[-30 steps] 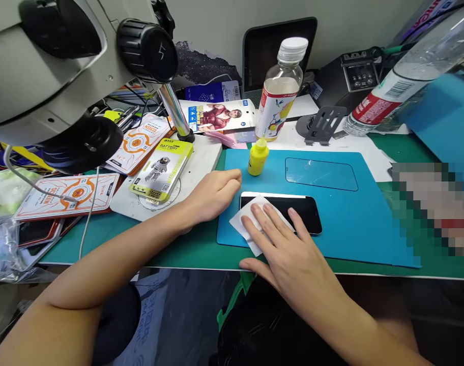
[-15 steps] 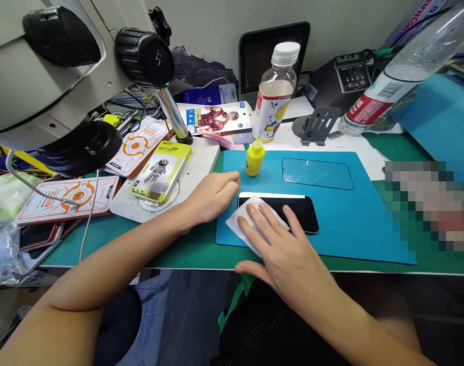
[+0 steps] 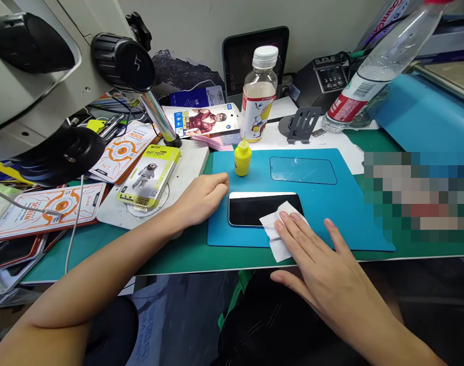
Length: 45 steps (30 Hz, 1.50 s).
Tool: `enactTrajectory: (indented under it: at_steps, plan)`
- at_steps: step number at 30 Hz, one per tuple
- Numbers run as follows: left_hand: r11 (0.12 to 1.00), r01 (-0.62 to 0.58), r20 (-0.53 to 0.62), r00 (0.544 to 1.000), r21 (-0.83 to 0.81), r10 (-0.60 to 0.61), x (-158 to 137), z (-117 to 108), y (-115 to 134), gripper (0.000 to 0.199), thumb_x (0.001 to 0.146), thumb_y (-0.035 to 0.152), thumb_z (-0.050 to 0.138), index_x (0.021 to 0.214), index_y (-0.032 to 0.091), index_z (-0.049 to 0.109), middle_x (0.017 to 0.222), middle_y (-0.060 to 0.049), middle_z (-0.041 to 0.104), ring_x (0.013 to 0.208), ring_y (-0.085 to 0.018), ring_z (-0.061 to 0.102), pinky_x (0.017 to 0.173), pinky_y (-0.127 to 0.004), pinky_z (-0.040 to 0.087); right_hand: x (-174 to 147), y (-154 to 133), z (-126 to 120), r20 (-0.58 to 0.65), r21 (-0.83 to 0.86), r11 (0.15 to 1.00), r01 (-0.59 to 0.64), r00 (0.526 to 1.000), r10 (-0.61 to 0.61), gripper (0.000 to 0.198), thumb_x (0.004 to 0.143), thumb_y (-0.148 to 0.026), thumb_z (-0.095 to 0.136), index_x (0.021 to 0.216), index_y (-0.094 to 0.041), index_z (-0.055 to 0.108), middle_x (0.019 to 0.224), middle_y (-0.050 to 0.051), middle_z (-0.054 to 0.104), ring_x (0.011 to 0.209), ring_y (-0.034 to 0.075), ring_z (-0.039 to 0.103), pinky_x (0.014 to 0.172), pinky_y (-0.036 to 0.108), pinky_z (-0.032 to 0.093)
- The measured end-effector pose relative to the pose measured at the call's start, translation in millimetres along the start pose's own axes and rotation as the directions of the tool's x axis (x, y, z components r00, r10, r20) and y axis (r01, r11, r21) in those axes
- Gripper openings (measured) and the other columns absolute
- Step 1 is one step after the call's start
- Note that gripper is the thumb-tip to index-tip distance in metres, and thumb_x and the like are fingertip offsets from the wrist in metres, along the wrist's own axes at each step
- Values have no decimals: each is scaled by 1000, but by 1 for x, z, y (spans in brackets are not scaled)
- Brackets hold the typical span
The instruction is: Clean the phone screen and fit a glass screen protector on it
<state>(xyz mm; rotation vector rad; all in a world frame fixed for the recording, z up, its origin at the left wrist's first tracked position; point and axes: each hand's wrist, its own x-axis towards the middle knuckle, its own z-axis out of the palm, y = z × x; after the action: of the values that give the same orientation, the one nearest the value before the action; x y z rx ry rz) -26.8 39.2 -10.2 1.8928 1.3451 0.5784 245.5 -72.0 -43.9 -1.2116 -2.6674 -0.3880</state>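
Note:
A black-screened phone [image 3: 251, 208] with a pale edge lies flat on the blue mat [image 3: 331, 223]. Over its right end my right hand [image 3: 316, 264] lies flat, fingers stretched out and thumb apart, pressing down a white wipe [image 3: 278, 249]. Part of the wipe hangs past the phone's near edge onto the mat. My left hand [image 3: 201, 198] rests as a closed fist at the mat's left edge, beside the phone and apart from it; nothing shows in it. A clear, black-bordered screen protector [image 3: 303, 171] lies behind the phone. Left of it stands a small yellow bottle [image 3: 242, 158].
A microscope [image 3: 64, 101] overhangs the left side, above a yellow battery box [image 3: 148, 175] and screen boxes [image 3: 52, 208]. Behind the mat stand a drink bottle [image 3: 258, 109], a black phone stand [image 3: 303, 124] and a leaning water bottle [image 3: 354, 96]. A blurred patch covers the right.
My right hand has slid the wipe from the phone's left part to its right end, baring the left of the screen. My left fist stays by the mat's edge. The view has shifted slightly.

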Motion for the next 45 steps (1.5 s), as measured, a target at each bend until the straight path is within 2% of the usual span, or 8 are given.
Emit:
enactTrajectory:
  at_steps: [6, 11, 17, 25, 29, 34, 40, 45]
  plan:
    - [999, -23, 8, 1000, 35, 23, -1, 2, -2, 20, 90, 26, 40, 70, 22, 38, 66, 3, 44, 66, -17, 42, 63, -32, 29, 1, 0, -6, 6, -42, 998, -45, 999, 45, 76, 109, -57, 27, 150, 4, 48, 158, 27, 49, 144, 38, 53, 117, 64, 35]
    - [999, -25, 5, 1000, 32, 25, -1, 3, -2, 21, 91, 27, 40, 71, 22, 39, 68, 3, 45, 67, -17, 42, 64, -32, 29, 21, 2, 0, 39, -67, 992, -103, 994, 106, 87, 106, -61, 26, 145, 13, 50, 153, 37, 48, 144, 45, 51, 116, 66, 38]
    - [1000, -28, -13, 1000, 2, 28, -1, 4, -2, 22, 93, 26, 39, 71, 22, 38, 67, 3, 43, 67, -16, 41, 64, -32, 29, 55, -15, 8, 76, -86, 970, -228, 969, 234, 107, 94, -76, 42, 142, 20, 49, 149, 44, 47, 141, 53, 50, 117, 63, 41]
    - [999, -21, -21, 1000, -32, 20, -2, 4, -4, 22, 92, 26, 38, 71, 22, 39, 67, 3, 43, 66, -16, 41, 64, -32, 30, 99, -53, 17, 122, 128, 979, -160, 982, 144, 106, 96, -76, 37, 152, 14, 42, 159, 37, 40, 151, 46, 37, 126, 55, 32]
    - [999, -23, -19, 1000, -23, 23, -1, 3, -4, 22, 92, 27, 39, 70, 22, 39, 66, 3, 43, 66, -16, 41, 63, -32, 30, 90, -53, 16, 101, 199, 972, -125, 989, 106, 99, 98, -73, 37, 155, 8, 41, 164, 30, 36, 155, 41, 34, 128, 54, 30]
    - [1000, -23, -5, 1000, 11, 23, -1, 4, -3, 26, 94, 27, 40, 69, 22, 37, 65, 3, 42, 65, -16, 41, 62, -32, 29, 53, -32, 3, 105, 246, 969, -32, 994, 7, 83, 101, -66, 43, 155, -4, 47, 164, 22, 41, 155, 33, 38, 127, 56, 31]
    - [999, -7, -15, 1000, 43, 8, -2, 4, -3, 24, 92, 25, 41, 68, 22, 38, 64, 2, 42, 64, -17, 40, 60, -33, 27, 19, 2, -8, 122, 179, 979, -92, 990, 71, 67, 105, -57, 40, 154, -13, 51, 164, 19, 44, 153, 34, 41, 124, 65, 32]
    - [998, -9, -5, 1000, 67, 9, -3, 6, -2, 25, 94, 25, 41, 69, 22, 38, 65, 2, 42, 63, -16, 40, 61, -32, 28, 20, 9, -8, 150, 131, 984, -118, 984, 97, 69, 106, -58, 35, 154, -11, 50, 163, 21, 44, 152, 35, 42, 122, 66, 34]
